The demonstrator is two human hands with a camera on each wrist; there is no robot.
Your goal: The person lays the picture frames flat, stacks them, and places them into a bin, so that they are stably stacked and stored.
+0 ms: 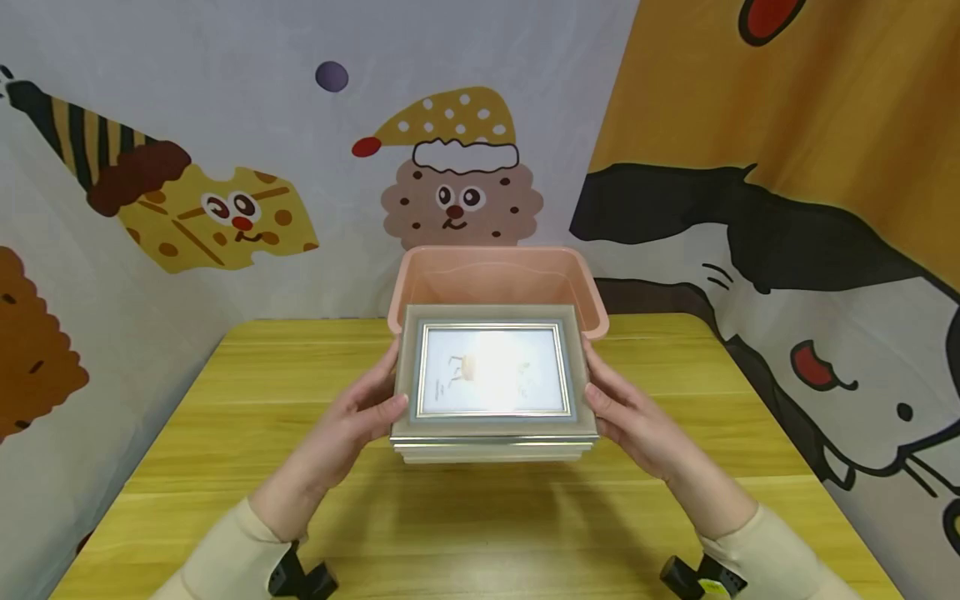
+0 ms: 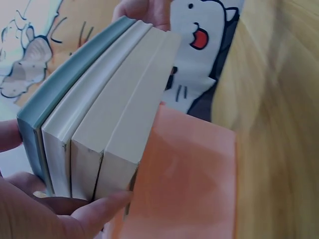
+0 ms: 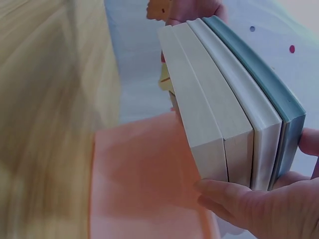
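Both hands hold a stack of several picture frames level above the table, in front of a pink plastic bin. The top frame has a beige border, a gold inner edge and a glared picture under glass. My left hand grips the left side, thumb near the top frame's edge. On the opposite side, my right hand does the same. In the left wrist view, the stack's frames show one blue-grey edge, one white and beige ones; the right wrist view shows these edges too.
The pink bin stands at the table's back edge, against a wall cloth with cartoon figures; its inside is partly hidden behind the stack. A yellow wood-grain table lies beneath. Each sleeve carries a black wrist device.
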